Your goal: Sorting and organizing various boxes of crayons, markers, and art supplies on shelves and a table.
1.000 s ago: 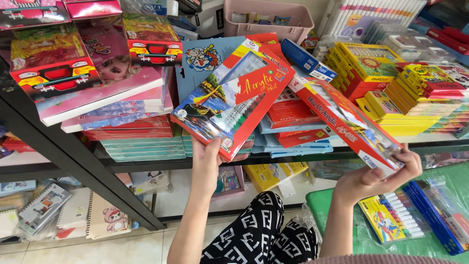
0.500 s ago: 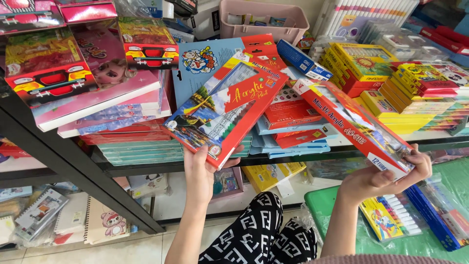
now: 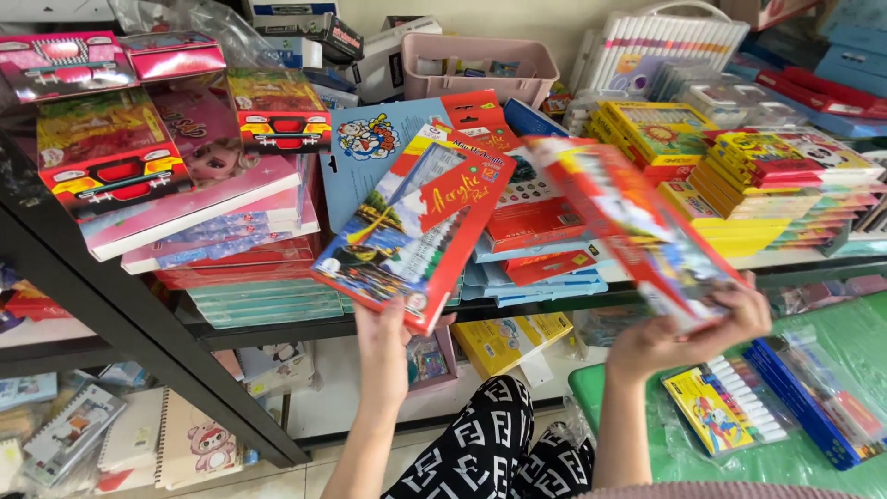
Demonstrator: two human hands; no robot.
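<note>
My left hand point(image 3: 386, 344) grips the bottom edge of a long red paint-set box point(image 3: 416, 222) with a painted landscape on its cover, held tilted in front of the shelf. My right hand point(image 3: 686, 330) holds a second long red box point(image 3: 637, 226) by its lower end; that box is blurred with motion and slants up to the left. Both boxes hover over stacks of flat red and blue packs point(image 3: 531, 249) on the black metal shelf point(image 3: 120, 319).
Pink and teal case sets point(image 3: 176, 199) pile up on the left; yellow crayon boxes point(image 3: 748, 185) stack at right. A pink basket point(image 3: 480, 69) stands at the back. A green surface point(image 3: 813, 388) with marker packs lies lower right. Notebooks point(image 3: 139, 434) fill the bottom shelf.
Both boxes have shifted left and the view has dipped slightly. The box in my right hand is swinging, now blurred, its top end turned more toward the left.
</note>
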